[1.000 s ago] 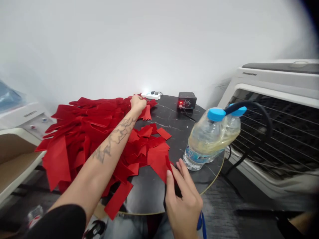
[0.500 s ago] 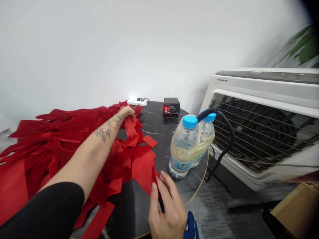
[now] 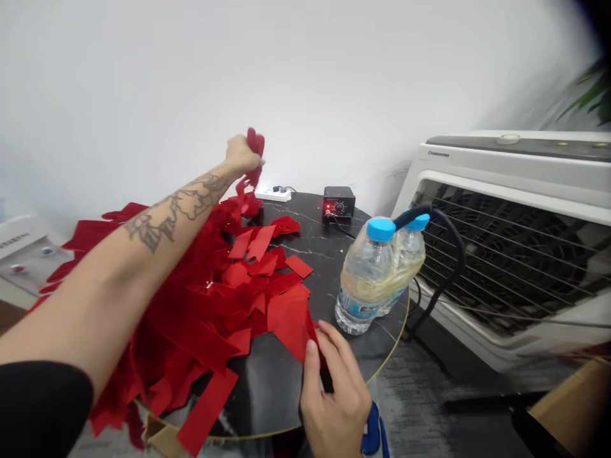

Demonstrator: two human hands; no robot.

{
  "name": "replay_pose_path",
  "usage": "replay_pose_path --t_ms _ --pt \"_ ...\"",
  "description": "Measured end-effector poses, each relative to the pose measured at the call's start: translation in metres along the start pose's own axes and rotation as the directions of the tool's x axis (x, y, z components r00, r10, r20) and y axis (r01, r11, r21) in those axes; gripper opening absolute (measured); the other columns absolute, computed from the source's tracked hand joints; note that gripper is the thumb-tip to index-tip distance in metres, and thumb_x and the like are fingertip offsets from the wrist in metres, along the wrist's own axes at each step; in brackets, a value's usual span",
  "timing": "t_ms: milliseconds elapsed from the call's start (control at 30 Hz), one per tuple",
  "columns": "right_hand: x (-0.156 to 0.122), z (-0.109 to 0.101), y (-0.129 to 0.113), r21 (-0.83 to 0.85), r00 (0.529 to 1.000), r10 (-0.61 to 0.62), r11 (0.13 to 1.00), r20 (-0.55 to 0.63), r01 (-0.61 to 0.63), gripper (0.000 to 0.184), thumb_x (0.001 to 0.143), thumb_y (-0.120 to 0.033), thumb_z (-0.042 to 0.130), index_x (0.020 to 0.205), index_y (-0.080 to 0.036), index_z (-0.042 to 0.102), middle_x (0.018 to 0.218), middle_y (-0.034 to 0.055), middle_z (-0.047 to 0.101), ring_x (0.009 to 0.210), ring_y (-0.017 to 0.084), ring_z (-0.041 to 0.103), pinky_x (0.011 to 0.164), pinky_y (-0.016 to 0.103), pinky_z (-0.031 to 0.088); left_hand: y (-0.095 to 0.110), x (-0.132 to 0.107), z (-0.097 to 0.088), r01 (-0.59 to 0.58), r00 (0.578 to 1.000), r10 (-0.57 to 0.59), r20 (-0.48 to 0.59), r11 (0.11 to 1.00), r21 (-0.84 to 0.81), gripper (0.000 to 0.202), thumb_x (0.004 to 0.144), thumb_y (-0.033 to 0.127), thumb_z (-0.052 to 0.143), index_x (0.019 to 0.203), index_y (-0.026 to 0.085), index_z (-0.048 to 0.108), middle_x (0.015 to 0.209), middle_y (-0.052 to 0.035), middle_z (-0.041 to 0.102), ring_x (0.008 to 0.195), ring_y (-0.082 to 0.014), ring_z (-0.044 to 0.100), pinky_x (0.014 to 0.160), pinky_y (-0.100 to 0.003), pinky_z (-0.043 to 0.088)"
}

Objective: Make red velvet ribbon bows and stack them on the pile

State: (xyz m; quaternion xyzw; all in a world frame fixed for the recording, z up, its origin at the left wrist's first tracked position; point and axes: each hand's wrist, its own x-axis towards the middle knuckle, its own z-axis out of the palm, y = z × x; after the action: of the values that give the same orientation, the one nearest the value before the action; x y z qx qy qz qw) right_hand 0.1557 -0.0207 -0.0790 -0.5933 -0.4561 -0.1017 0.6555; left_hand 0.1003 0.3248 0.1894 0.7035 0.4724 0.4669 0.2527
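My left hand [image 3: 242,154] is raised at the far side of the table, closed around a bunch of dark red fabric strips [image 3: 256,142] that trail down to the heap. Below my left arm spreads a big pile of red velvety strips [image 3: 191,318], overlapping one another. My right hand [image 3: 337,388], near the table's front edge, pinches the corner of a flat red fabric piece [image 3: 289,318] between thumb and fingers. Some of that piece is hidden behind my fingers.
Two taped water bottles [image 3: 365,280] with blue caps hold a bent black tube [image 3: 451,245]. Behind stand a black control box [image 3: 339,203] with a lit red light and a white power strip [image 3: 273,194]. A white air cooler [image 3: 515,254] stands right of the round black table [image 3: 267,394].
My left hand has lifted off the pile with the fabric strips, pulling the heap's far part up and leftward. The right hand still pinches its red piece; the view has shifted slightly.
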Motion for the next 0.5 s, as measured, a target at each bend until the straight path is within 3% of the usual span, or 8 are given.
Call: replay_pose_path --t_ms 67,133,233,300,367,433,500 --pt "0.001 0.000 -0.001 0.064 1.000 0.020 0.998 0.000 -0.020 0.022 0.101 -0.015 0.069 0.116 -0.017 0.084 0.119 0.0149 0.084 0.103 0.029 0.084 0.090 0.038 0.070 0.019 -0.007 -0.018 -0.019 1.000 0.022 0.022 0.994 -0.109 0.037 0.091 0.003 0.075 0.124 -0.009 0.064 0.124 -0.0188 0.074 0.117 -0.0306 0.072 0.106 -0.045 0.056" --pt "0.002 0.000 -0.006 0.152 1.000 0.017 0.988 0.015 -0.019 0.022 0.100 -0.014 0.070 0.115 -0.020 0.085 0.118 0.0133 0.084 0.102 0.029 0.084 0.087 0.039 0.070 0.033 -0.030 -0.039 -0.056 0.996 0.069 0.052 0.972 -0.227 0.029 0.092 0.008 0.074 0.118 -0.001 0.068 0.118 -0.0165 0.078 0.107 -0.0273 0.076 0.101 -0.045 0.062" --pt "0.008 -0.006 -0.024 0.315 0.999 0.051 0.948 -0.015 -0.044 0.026 0.096 -0.015 0.073 0.115 -0.028 0.086 0.116 0.0106 0.084 0.101 0.033 0.083 0.082 0.044 0.070 0.035 -0.092 -0.071 -0.054 0.989 0.097 0.113 0.940 -0.336 0.005 0.090 0.009 0.073 0.095 0.009 0.075 0.102 -0.0157 0.081 0.105 -0.0298 0.078 0.099 -0.049 0.066" --pt "0.019 -0.018 -0.042 0.371 0.998 0.063 0.926 0.011 -0.062 0.029 0.095 -0.017 0.073 0.116 -0.032 0.086 0.119 0.0099 0.083 0.101 0.034 0.083 0.080 0.046 0.070 0.026 -0.143 -0.089 0.040 0.980 0.043 0.193 0.913 -0.406 0.009 0.091 0.017 0.075 0.086 0.010 0.078 0.090 -0.0140 0.079 0.096 -0.0299 0.079 0.096 -0.048 0.066" --pt "0.037 -0.033 -0.061 0.380 0.997 -0.004 0.925 0.075 -0.024 0.027 0.096 -0.020 0.071 0.114 -0.034 0.086 0.122 0.0105 0.081 0.098 0.033 0.082 0.074 0.044 0.069 0.015 -0.193 -0.103 0.180 0.964 -0.071 0.258 0.884 -0.432 0.017 0.089 0.025 0.081 0.077 0.012 0.080 0.081 -0.0122 0.079 0.080 -0.0256 0.077 0.086 -0.042 0.068" --pt "0.060 -0.043 -0.078 0.421 0.992 -0.072 0.907 0.105 0.021 0.025 0.097 -0.021 0.072 0.112 -0.035 0.087 0.129 0.0104 0.079 0.103 0.033 0.081 0.078 0.044 0.069 0.007 -0.235 -0.113 0.239 0.946 -0.093 0.312 0.848 -0.473 0.011 0.085 0.026 0.088 0.086 0.016 0.082 0.088 -0.0106 0.082 0.082 -0.0266 0.078 0.082 -0.041 0.068" --pt "0.081 -0.044 -0.089 0.477 0.978 -0.106 0.879 0.180 0.007 0.024 0.096 -0.020 0.074 0.108 -0.036 0.087 0.144 0.0076 0.073 0.125 0.034 0.075 0.098 0.049 0.066 0.002 -0.267 -0.119 0.171 0.952 0.005 0.306 0.821 -0.545 0.020 0.086 0.022 0.090 0.105 0.022 0.082 0.104 -0.0081 0.084 0.093 -0.0277 0.080 0.088 -0.042 0.068"
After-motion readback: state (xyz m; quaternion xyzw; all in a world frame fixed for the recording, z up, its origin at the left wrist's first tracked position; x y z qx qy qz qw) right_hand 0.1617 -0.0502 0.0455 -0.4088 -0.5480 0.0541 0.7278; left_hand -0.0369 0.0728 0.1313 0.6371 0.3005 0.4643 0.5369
